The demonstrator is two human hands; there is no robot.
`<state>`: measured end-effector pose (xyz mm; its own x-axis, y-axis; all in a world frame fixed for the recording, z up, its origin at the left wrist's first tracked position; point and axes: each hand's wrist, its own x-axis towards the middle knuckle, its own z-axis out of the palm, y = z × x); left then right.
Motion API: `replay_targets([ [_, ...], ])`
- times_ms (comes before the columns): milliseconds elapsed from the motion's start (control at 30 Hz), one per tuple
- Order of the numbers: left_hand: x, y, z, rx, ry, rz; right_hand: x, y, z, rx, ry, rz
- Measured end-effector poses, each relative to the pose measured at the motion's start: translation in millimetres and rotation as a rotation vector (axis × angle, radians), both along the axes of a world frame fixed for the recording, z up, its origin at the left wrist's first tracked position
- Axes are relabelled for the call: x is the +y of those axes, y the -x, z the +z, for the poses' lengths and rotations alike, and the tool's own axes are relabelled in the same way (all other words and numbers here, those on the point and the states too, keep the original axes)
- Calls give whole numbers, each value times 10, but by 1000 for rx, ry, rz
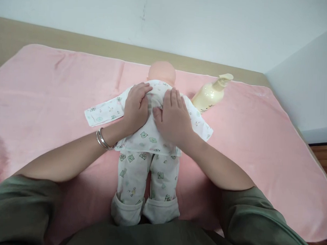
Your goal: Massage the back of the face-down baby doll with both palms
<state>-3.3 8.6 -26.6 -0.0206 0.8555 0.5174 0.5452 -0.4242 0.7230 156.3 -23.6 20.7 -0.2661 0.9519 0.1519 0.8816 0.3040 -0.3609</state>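
Note:
A baby doll (162,72) in a white printed top (149,139) and matching trousers (134,173) lies stretched out, its head away from me and its face not showing. My left hand (137,107) rests on the upper left of the top, fingers extended and slightly curved. On the upper right of the top, my right hand (174,117) lies flat with its thumb apart from the fingers. Neither hand grips anything that shows. The doll's sleeves spread out to both sides, and its trouser cuffs are turned up.
The doll lies on a pink blanket (73,82) over a light wooden surface (26,31). To the right of the doll, a cream pump bottle (209,95) lies tilted on the blanket. A white wall (167,25) rises behind, meeting another at the right.

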Motion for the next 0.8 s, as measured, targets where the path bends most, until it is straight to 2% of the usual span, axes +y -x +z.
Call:
replay_targets([
  [133, 52, 4, -57, 5, 16, -11, -165, 133, -52, -82, -66, 74],
  [333, 122, -18, -77, 83, 39, 18, -77, 203, -133, -159, -59, -12],
  [633, 221, -32, 84, 240, 224, 29, -48, 188, -61, -99, -115, 33],
  [800, 82, -48, 262, 372, 261, 83, -10, 156, -96, -68, -133, 42],
])
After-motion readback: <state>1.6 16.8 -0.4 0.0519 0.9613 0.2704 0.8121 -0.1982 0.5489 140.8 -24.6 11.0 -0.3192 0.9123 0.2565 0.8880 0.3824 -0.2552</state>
